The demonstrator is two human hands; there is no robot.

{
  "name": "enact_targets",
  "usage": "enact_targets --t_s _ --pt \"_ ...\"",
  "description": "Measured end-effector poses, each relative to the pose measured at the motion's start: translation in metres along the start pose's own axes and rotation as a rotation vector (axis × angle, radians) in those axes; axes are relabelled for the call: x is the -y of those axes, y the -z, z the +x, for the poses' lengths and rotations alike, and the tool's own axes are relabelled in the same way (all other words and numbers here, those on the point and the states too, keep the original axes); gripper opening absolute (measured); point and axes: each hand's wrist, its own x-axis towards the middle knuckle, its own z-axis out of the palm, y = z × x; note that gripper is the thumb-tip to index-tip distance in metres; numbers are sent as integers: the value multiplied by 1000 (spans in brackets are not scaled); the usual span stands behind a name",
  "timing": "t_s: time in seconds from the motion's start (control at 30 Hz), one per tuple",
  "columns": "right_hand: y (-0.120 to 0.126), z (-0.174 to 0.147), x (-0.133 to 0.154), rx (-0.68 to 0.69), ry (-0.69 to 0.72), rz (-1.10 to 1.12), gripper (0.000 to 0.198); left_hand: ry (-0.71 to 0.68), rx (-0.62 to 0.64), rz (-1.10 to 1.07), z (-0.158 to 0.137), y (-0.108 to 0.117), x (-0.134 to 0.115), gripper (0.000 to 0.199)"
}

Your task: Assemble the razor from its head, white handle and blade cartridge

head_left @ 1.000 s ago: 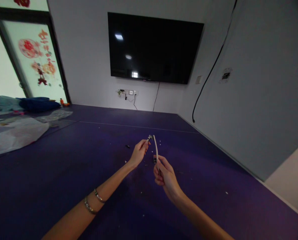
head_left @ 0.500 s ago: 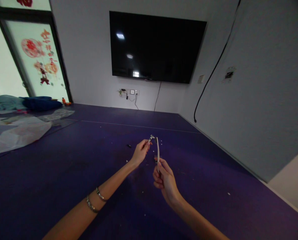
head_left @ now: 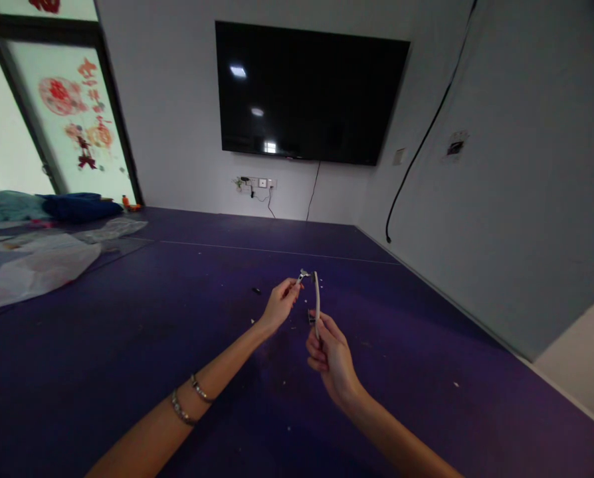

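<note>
My left hand (head_left: 280, 305) is closed on a small silvery tool (head_left: 303, 274) with a forked, wrench-like head; its exact kind is too small to tell. The tool's head points up and right, close to the upper end of a thin, pale, slightly curved strip (head_left: 317, 295). A small dark part (head_left: 313, 277) sits at that end, and whether the tool touches it I cannot tell. My right hand (head_left: 331, 355) pinches the strip's lower end and holds it upright. Another small dark piece with metal on it (head_left: 311, 318) shows at the right fingertips.
Below both hands spreads a purple-blue floor (head_left: 187, 352) with scattered white bits and a small black object (head_left: 256, 290). Crumpled plastic sheeting (head_left: 42, 272) and dark blue cloth (head_left: 80, 206) lie left. A black cable (head_left: 419, 149) hangs by the right wall; a television (head_left: 311, 93) is mounted ahead.
The pale strip and my right hand have shifted very slightly to the right. Both hands keep their holds, and the camera view has turned a little.
</note>
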Motion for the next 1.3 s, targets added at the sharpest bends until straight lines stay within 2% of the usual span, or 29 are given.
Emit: enact_targets --t_s 0.13,0.3,0.53,0.73,0.87,1.13,1.3 --pt "2 3 2 28 -5 7 31 19 38 -24 -2 -1 0 26" --pt "-1 -5 -6 10 -22 32 31 25 12 -14 -1 -1 1 26" --pt "-5 5 3 18 26 76 32 54 29 -44 -1 -2 1 28" --pt "-7 -9 -8 0 -7 51 32 60 -11 -90 1 -3 1 30" --pt "-9 -3 -2 -7 48 90 29 65 9 -98 0 -4 0 29" --pt "-12 -12 -6 22 -45 75 29 46 -22 -116 2 -2 -3 29" --pt "-11 -3 8 7 10 121 29 70 11 -105 -1 -4 -5 29"
